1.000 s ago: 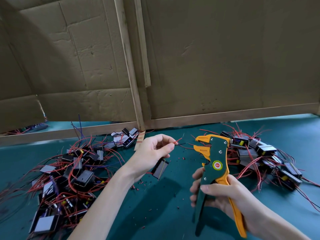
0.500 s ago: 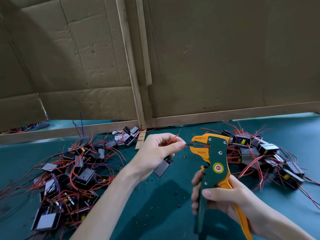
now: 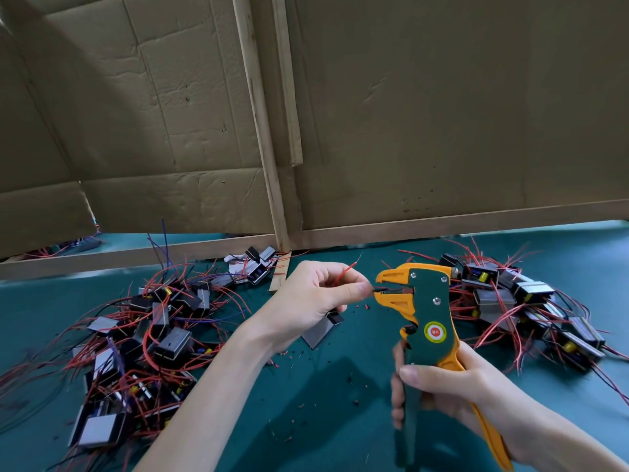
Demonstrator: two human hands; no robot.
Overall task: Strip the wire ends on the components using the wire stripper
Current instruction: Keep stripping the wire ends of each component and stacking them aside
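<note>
My right hand (image 3: 452,393) grips the handles of the green and orange wire stripper (image 3: 425,315), held upright with its jaws pointing left. My left hand (image 3: 316,298) pinches a thin black wire (image 3: 378,289) between thumb and forefinger, and the wire's end lies between the stripper's jaws. A red wire (image 3: 345,271) sticks up from the same hand. The component (image 3: 323,330), a small grey box, hangs below my left hand, partly hidden by it.
A heap of wired components (image 3: 136,338) covers the green table (image 3: 306,420) at the left. A second pile of components (image 3: 531,308) lies at the right, behind the stripper. Bits of cut insulation (image 3: 366,306) dot the mat. A cardboard wall (image 3: 442,114) closes off the back.
My left hand has brought the wire rightward into the stripper's jaws. The stripper has tilted slightly and stayed in my right hand; the fingers on its handles look blurred.
</note>
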